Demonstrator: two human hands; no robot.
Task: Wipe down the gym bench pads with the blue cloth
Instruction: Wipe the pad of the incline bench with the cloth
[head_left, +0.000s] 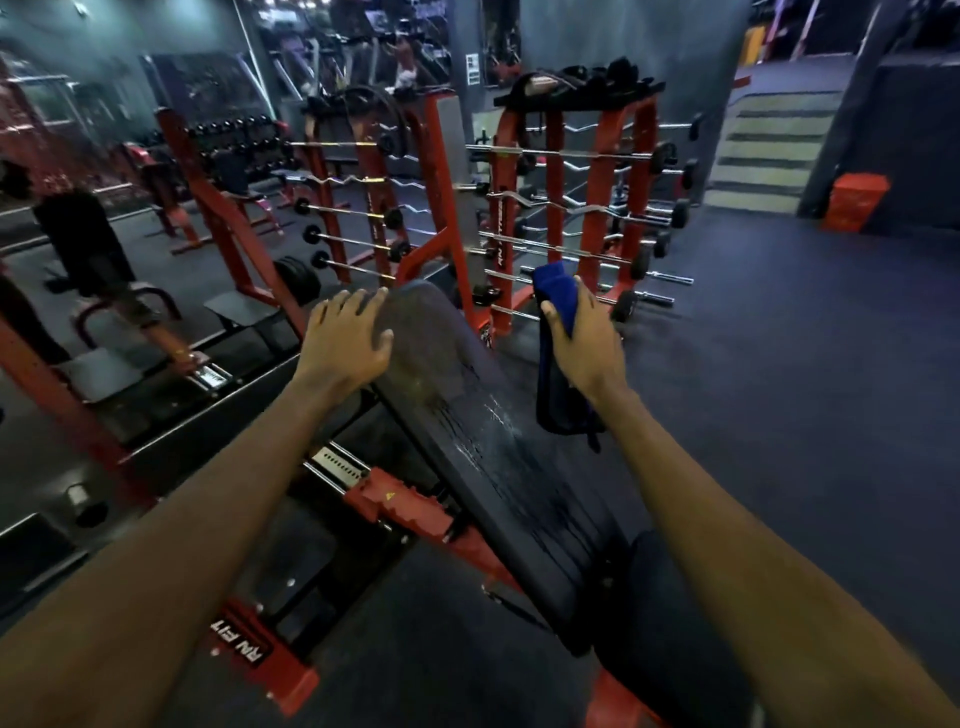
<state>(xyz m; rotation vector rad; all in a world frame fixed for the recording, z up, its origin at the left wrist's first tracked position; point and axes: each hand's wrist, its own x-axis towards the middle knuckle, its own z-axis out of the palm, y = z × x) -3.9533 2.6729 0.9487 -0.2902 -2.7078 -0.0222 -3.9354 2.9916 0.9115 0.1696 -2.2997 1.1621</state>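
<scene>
A long black back pad (483, 431) of a red-framed incline bench runs from the middle of the view down toward me; its surface looks wet and streaked. My left hand (345, 338) rests with spread fingers on the pad's upper left edge. My right hand (584, 343) grips the blue cloth (556, 364) in the air just to the right of the pad's top; the cloth sticks up above the fist and hangs down below it. A second black seat pad (670, 623) lies at the lower right, partly behind my right forearm.
Two red racks (595, 171) full of barbells stand right behind the bench. More red benches and weight plates fill the left side, with a person (83, 249) in dark clothes there. Open dark rubber floor (805, 364) stretches to the right, with stairs (769, 150) and an orange box (857, 200) beyond.
</scene>
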